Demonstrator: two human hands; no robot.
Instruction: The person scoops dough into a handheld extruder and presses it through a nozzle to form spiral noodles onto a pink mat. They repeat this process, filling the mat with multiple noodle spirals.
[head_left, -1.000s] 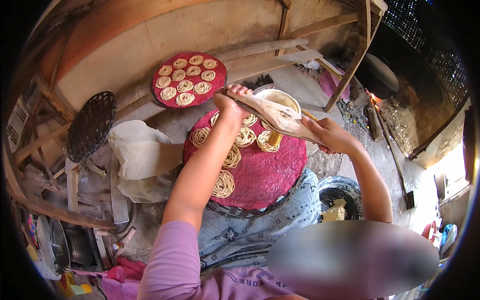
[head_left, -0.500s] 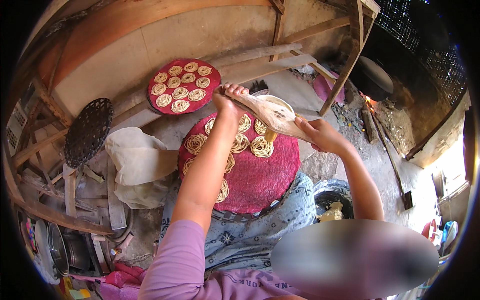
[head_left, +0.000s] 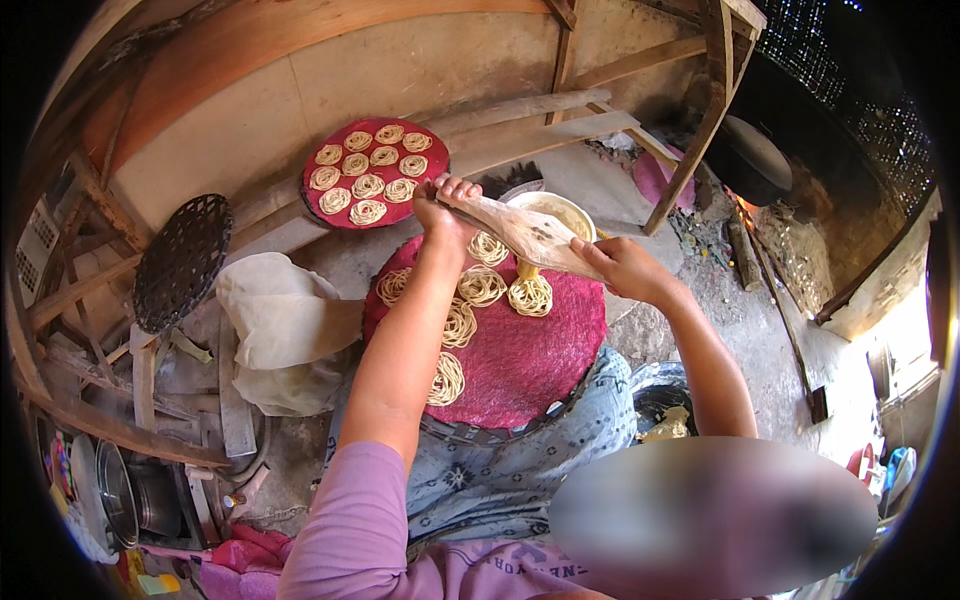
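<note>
My left hand point(head_left: 447, 208) and my right hand point(head_left: 632, 268) are wrapped round the two ends of a pale, floury wooden hand press point(head_left: 535, 232). A yellowish nozzle point(head_left: 528, 268) shows under its middle, just over a coiled nest of dough strands point(head_left: 530, 296). Whether strands still join the nozzle to the nest I cannot tell. The nest lies on a round red cloth-covered tray point(head_left: 530, 370) on my lap. Several more nests, such as one coil point(head_left: 447, 378), lie along its left side, some hidden by my left forearm.
Another red tray point(head_left: 345, 172) full of nests rests beyond. A pale bowl point(head_left: 572, 210) stands behind the press. A dark basin point(head_left: 660, 400) with dough is right of my lap. At far right a black pan point(head_left: 750, 160) sits over a fire point(head_left: 742, 212). A black woven tray point(head_left: 182, 262) leans at left.
The press and its nozzle have shifted slightly left over the nest, both hands still gripping it. The whole view has moved a little.
</note>
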